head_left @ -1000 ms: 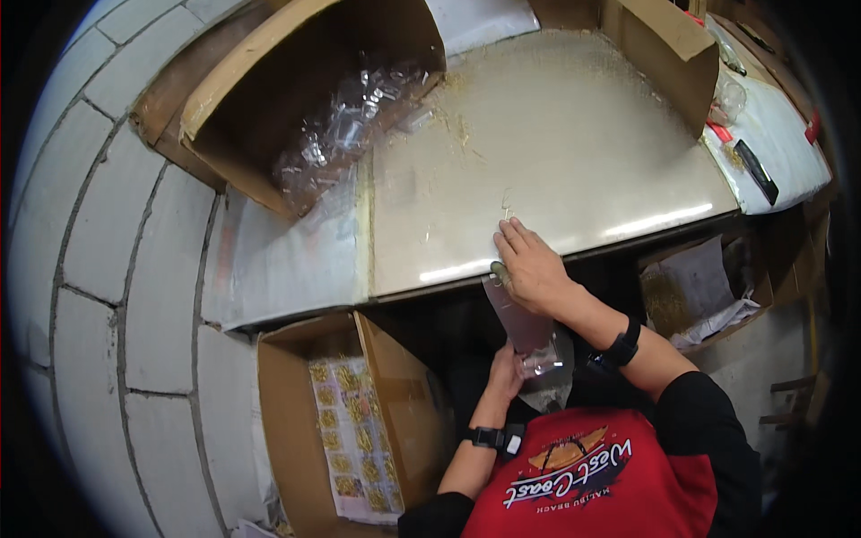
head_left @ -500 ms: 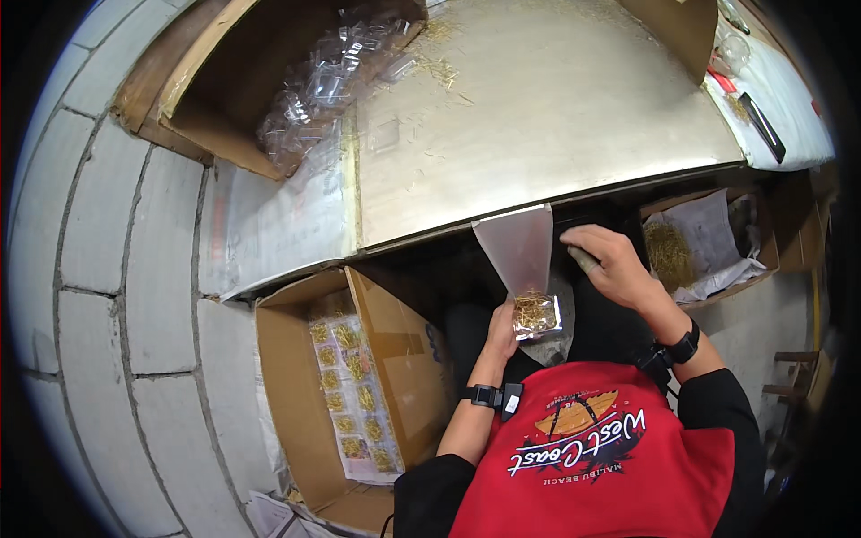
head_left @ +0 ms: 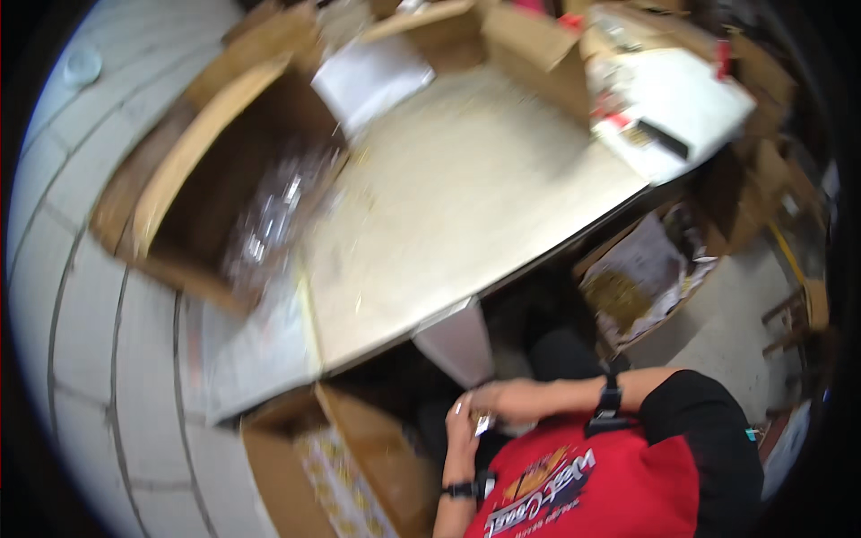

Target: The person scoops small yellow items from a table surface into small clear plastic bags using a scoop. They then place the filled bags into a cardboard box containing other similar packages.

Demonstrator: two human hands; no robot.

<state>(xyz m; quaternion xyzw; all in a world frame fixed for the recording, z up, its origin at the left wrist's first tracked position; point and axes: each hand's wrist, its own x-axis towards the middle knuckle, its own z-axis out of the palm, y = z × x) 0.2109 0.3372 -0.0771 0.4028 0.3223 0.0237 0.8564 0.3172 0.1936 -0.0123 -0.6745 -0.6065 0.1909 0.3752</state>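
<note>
My left hand (head_left: 462, 429) is closed around a small clear plastic box (head_left: 484, 421), low in front of my red shirt. Thin gold-coloured pieces fill that box in the earlier view; now only a shiny corner shows between my hands. Lying across the box's top, my right hand (head_left: 507, 401) meets the left one, its fingers smeared by motion and partly hidden. Just above both hands, a whitish tapering chute (head_left: 459, 341) hangs from the table's front edge.
Loose clear plastic boxes (head_left: 278, 206) spill from a tipped carton (head_left: 170, 215) on the table (head_left: 430, 206). At lower left, a carton (head_left: 278, 466) holds rows of filled boxes (head_left: 336, 480). Gold pieces (head_left: 617, 300) lie in a paper-lined carton at right.
My right hand has come from the right of the chute down onto the box in my left hand. The whole view has swung, showing more of the table's far side.
</note>
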